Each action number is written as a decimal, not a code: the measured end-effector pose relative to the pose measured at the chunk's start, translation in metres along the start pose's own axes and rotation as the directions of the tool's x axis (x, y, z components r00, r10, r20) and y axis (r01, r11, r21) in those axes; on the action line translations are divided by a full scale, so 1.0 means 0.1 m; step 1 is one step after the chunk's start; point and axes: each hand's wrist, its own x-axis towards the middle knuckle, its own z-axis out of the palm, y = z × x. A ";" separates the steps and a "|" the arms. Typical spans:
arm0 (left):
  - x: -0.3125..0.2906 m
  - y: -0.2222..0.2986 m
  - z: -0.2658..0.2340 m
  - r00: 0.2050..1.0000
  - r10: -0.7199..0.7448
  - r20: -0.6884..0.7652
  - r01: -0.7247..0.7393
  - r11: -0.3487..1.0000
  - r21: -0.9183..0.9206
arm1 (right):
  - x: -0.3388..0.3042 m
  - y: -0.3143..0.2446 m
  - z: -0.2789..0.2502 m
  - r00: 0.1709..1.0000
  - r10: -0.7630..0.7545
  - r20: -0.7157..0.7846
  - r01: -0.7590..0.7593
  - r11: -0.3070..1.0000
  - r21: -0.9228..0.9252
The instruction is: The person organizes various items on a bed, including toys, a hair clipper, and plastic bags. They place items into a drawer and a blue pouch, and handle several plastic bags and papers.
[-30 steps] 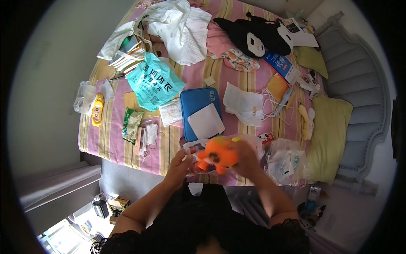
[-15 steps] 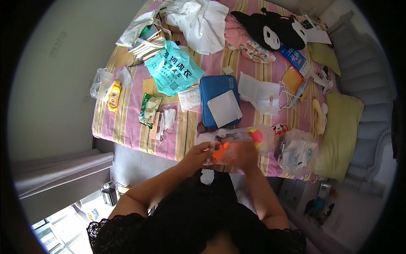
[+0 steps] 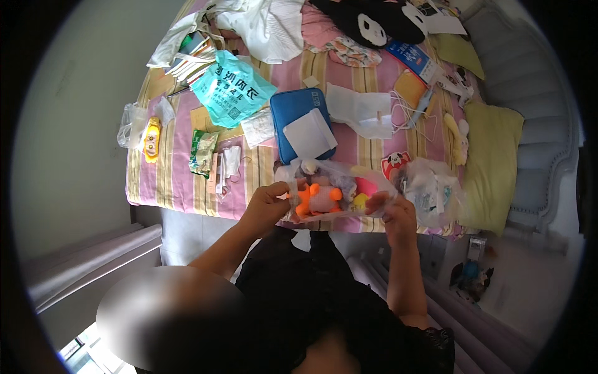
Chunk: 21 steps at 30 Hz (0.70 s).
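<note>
Clear plastic bag (image 3: 381, 186) lies along the bed's near edge, stretched between both hands; orange toy (image 3: 321, 198) inside it, toward the left end, with other soft toys. Left hand (image 3: 268, 202): thumb and fingers pinched together on the bag's left edge. Right hand (image 3: 400, 215): fingers curled closed on its right end, tips partly veiled by film. Far side is tight: blue case (image 3: 285, 124) with white paper (image 3: 309, 134) just beyond the bag. Right side tight too, a second plastic bag (image 3: 439, 199) near the right hand. Most room is left, striped bedspread (image 3: 249, 171) showing as far as the green packet (image 3: 202, 153). Teal bag (image 3: 230, 90) farther off. Green pillow (image 3: 492, 165) and grey padded headboard (image 3: 548, 118) at right; pale floor (image 3: 196, 232) below the near left edge.
</note>
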 end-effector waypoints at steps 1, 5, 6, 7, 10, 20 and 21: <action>0.04 -0.09 0.03 0.996 0.079 0.041 -0.085 0.986 0.142 | -0.05 0.01 0.03 0.995 -0.041 0.086 0.040 0.999 0.013; 0.10 -0.29 0.35 0.877 0.398 0.267 -0.461 0.549 0.697 | -0.09 0.29 0.26 0.954 -0.178 0.243 0.272 0.857 -0.437; 0.07 -0.32 0.50 0.860 0.437 0.264 -0.479 0.513 0.712 | -0.08 0.30 0.32 0.934 -0.235 0.270 0.347 0.779 -0.522; 0.08 -0.29 0.61 0.839 0.471 0.272 -0.496 0.460 0.736 | -0.08 0.31 0.39 0.909 -0.287 0.301 0.415 0.688 -0.596; 0.12 -0.26 0.79 0.801 0.539 0.262 -0.493 0.344 0.799 | -0.04 0.35 0.35 0.885 -0.327 0.333 0.466 0.621 -0.630; 0.42 -0.84 0.62 0.855 0.426 0.296 -0.462 0.366 0.807 | 0.23 1.05 0.08 0.968 0.010 0.250 0.097 0.906 -0.412; 0.43 -0.81 0.59 0.860 0.413 0.298 -0.456 0.363 0.812 | 0.22 1.09 0.05 0.965 0.078 0.248 0.031 0.913 -0.406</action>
